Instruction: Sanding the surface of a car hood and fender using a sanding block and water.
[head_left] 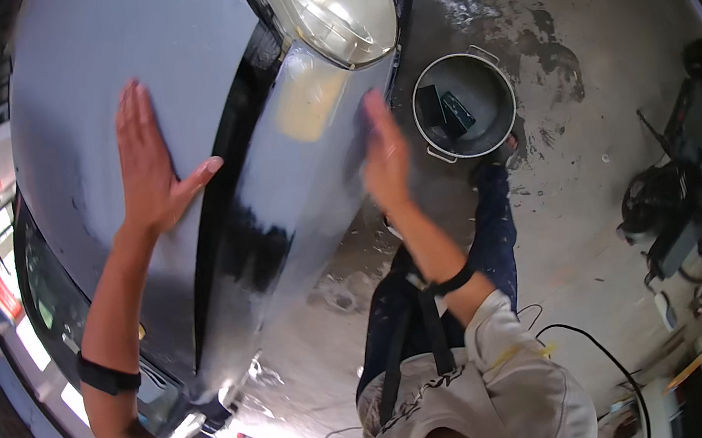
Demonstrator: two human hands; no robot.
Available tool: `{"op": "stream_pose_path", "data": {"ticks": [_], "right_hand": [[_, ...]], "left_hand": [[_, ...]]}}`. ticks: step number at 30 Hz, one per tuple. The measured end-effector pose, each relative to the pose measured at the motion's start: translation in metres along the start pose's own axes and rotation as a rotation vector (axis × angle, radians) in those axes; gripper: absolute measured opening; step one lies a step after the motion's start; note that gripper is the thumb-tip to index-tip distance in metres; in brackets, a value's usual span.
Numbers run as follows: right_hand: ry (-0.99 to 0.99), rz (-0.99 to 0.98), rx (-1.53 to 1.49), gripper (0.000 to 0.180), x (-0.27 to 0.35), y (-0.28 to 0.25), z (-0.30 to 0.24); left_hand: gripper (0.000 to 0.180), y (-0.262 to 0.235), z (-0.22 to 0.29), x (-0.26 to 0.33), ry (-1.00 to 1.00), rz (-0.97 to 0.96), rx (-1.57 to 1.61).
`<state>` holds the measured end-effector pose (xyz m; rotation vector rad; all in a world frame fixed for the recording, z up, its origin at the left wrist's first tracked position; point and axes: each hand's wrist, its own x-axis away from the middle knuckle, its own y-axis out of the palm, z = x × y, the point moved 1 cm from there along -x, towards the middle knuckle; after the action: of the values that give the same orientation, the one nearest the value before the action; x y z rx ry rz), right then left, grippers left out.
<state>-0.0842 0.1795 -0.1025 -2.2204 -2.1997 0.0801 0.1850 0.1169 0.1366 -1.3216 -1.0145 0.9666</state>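
My left hand (144,162) lies flat on the grey hood (140,34) of a car, its fingers straight and the thumb spread toward the dark gap along the hood's edge. Against the side of the grey front fender (273,167) is my right hand (387,157), smeared by motion. A dark patch shows by its fingers, but I cannot make out whether it is something held. On the fender, a yellowish patch (309,105) sits just behind the headlight (337,8), and a black area (257,245) shows farther back.
A round metal pot (492,143) with two handles stands on the stained concrete floor (564,217), right of the fender, with dark blocks (455,114) inside. A black cable (603,350) runs over the floor. Dark wheeled equipment (675,185) stands at the far right.
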Motion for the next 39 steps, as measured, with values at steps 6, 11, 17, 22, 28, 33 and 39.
{"op": "stream_pose_path", "data": {"ticks": [6, 11, 17, 22, 28, 33, 39], "right_hand": [[0.042, 0.108, 0.211, 0.07, 0.061, 0.076, -0.047], [-0.053, 0.163, 0.239, 0.07, -0.024, 0.058, -0.055], [0.057, 0.152, 0.263, 0.065, 0.011, 0.074, -0.057], [0.009, 0.23, 0.313, 0.06, -0.029, 0.05, -0.06], [-0.064, 0.233, 0.383, 0.058, -0.022, 0.059, -0.07], [0.0, 0.182, 0.403, 0.06, 0.01, 0.065, -0.07], [-0.039, 0.193, 0.46, 0.064, -0.025, 0.052, -0.071]], "left_hand": [[0.108, 0.016, -0.029, -0.072, 0.137, 0.074, -0.086], [0.098, 0.017, -0.04, -0.098, 0.211, 0.097, -0.113], [0.105, 0.026, -0.037, -0.086, 0.138, 0.097, -0.113], [0.106, 0.021, -0.025, -0.1, 0.131, 0.12, -0.09], [0.104, 0.022, -0.031, -0.094, 0.098, 0.164, -0.078], [0.096, 0.027, -0.027, -0.095, 0.03, 0.182, -0.04], [0.089, 0.03, -0.022, -0.099, 0.011, 0.217, -0.053]]}}
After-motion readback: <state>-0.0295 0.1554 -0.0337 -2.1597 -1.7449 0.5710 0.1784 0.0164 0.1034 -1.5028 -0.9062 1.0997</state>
